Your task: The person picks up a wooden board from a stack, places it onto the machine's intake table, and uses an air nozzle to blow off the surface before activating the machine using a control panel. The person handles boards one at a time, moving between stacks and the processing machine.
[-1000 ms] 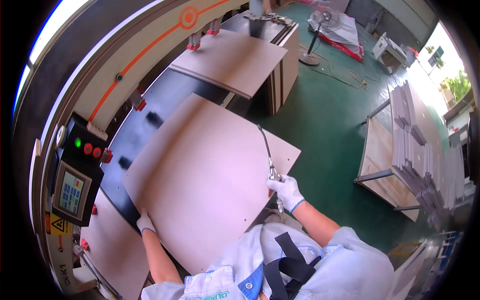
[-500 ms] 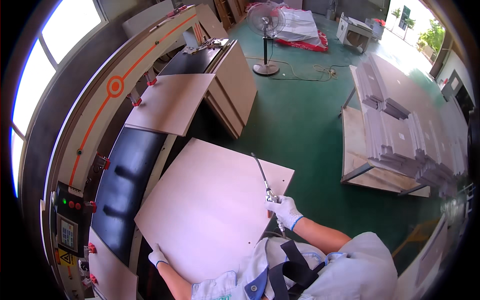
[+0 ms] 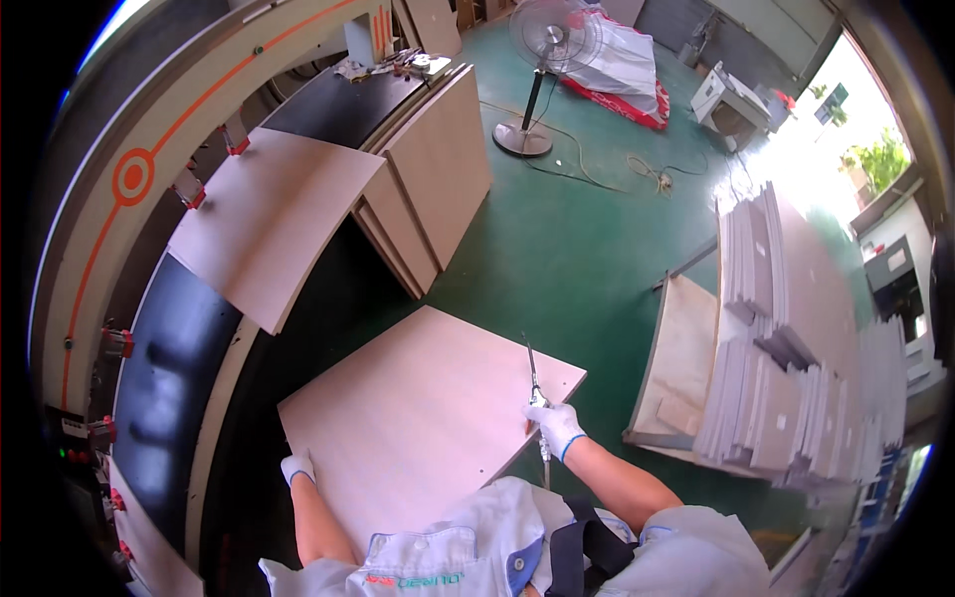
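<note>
A large pale pinkish board (image 3: 418, 398) lies in front of me, held between my hands, with small holes near its right edge. My left hand (image 3: 298, 468), in a white glove, grips the board's left edge; its thumb shows on top and the other fingers are hidden beneath. At the right edge my gloved right hand (image 3: 557, 426) is closed around an air blow gun (image 3: 538, 396). The gun's thin dark nozzle points away from me across the board's corner, and a hose fitting hangs below the hand. Whether this hand also grips the board I cannot tell.
Left stands a long machine (image 3: 199, 90) with red clamps and a black bed, carrying another board (image 3: 279, 209). Upright panels (image 3: 438, 169) lean beyond it. A pedestal fan (image 3: 522, 139) and loose cable (image 3: 657, 179) occupy the green floor. Panel stacks (image 3: 766, 388) fill a rack at right.
My view has swung to the right, so the machine sits farther left. The board has moved away from the machine with my hands, and both grips look the same.
</note>
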Demonstrator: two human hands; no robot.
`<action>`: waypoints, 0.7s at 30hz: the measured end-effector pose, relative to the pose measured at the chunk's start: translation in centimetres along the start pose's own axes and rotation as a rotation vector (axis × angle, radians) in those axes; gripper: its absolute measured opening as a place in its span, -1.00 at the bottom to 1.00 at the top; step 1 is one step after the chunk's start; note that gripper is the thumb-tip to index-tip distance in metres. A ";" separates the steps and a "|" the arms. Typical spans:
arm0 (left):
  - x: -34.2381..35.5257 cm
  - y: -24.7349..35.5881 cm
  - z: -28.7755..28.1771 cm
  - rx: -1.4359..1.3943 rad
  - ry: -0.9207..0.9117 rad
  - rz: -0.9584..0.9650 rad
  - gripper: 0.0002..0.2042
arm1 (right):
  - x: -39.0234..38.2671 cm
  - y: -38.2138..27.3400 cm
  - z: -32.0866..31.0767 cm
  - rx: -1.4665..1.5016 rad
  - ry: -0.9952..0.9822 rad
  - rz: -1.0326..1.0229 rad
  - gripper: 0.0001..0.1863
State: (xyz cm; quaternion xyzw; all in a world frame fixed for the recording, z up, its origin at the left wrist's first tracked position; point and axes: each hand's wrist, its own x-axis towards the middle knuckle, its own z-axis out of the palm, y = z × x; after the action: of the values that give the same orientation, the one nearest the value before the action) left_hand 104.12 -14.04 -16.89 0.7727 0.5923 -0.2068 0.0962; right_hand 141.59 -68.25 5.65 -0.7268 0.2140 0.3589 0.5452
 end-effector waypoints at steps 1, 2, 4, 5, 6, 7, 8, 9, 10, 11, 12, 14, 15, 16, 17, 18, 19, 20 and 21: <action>-0.2 10.3 -1.8 -0.147 -0.169 -0.021 -0.40 | 1.2 -2.5 -1.8 -0.002 0.115 0.054 -0.78; 1.4 13.2 -1.5 -0.081 -0.171 0.030 -0.40 | 2.7 -5.8 -2.4 -0.001 0.117 0.079 -0.77; 5.8 15.6 2.5 0.184 -0.217 0.134 -0.40 | 8.2 -11.6 -2.8 -0.038 0.085 0.036 -0.79; 8.0 17.8 4.5 0.386 -0.260 0.241 -0.40 | 11.1 -14.6 -3.1 -0.062 0.091 0.021 -0.80; 8.0 22.8 5.0 0.166 -0.304 0.100 -0.39 | 14.9 -16.6 -4.1 -0.068 0.126 0.009 -0.80; 8.4 25.2 6.6 0.077 -0.293 0.116 -0.41 | 16.9 -20.9 -4.6 -0.126 0.105 0.018 -0.79; 8.0 31.1 5.5 -0.148 -0.361 0.007 -0.42 | 20.6 -22.9 -5.5 -0.147 0.156 -0.004 -0.78; 6.4 39.4 1.3 -0.335 -0.414 -0.075 -0.42 | 23.8 -24.0 -7.9 -0.140 0.234 -0.011 -0.78; 6.9 42.8 0.7 -0.360 -0.401 -0.120 -0.42 | 26.3 -27.4 -8.3 -0.187 0.242 -0.012 -0.78; 7.5 46.6 0.4 -0.389 -0.392 -0.158 -0.42 | 28.9 -30.9 -8.7 -0.239 0.257 -0.018 -0.78; 7.8 50.1 0.5 -0.424 -0.367 -0.214 -0.41 | 32.4 -33.4 -9.7 -0.227 0.232 -0.035 -0.77; 8.1 57.4 -1.4 -0.532 -0.424 -0.304 -0.40 | 37.1 -39.0 -10.6 -0.251 0.248 -0.046 -0.79; 9.0 61.4 -2.4 -0.583 -0.451 -0.354 -0.40 | 40.7 -42.1 -11.1 -0.258 0.231 -0.069 -0.80; 10.2 64.3 -1.9 -0.604 -0.457 -0.400 -0.40 | 44.0 -45.2 -10.6 -0.356 0.276 -0.025 -0.83; 11.5 67.7 -1.3 -0.601 -0.451 -0.400 -0.39 | 47.8 -48.9 -10.2 -0.396 0.252 -0.029 -0.83; 12.0 69.3 0.0 -0.565 -0.462 -0.397 -0.38 | 50.9 -51.1 -10.2 -0.418 0.248 -0.023 -0.83; 12.6 72.4 -0.5 -0.569 -0.480 -0.423 -0.38 | 54.1 -53.7 -10.5 -0.434 0.249 -0.040 -0.83; 13.2 75.9 -0.8 -0.572 -0.481 -0.482 -0.36 | 57.5 -55.6 -10.8 -0.400 0.217 -0.078 -0.82; 14.1 78.7 -1.2 -0.572 -0.480 -0.538 -0.35 | 60.1 -57.6 -10.7 -0.423 0.215 -0.066 -0.82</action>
State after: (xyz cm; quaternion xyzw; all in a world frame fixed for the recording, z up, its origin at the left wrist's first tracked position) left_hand 182.52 -23.22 -29.55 0.4643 0.7661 -0.2257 0.3829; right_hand 224.27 -55.48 -1.36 -0.8654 0.1668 0.2983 0.3665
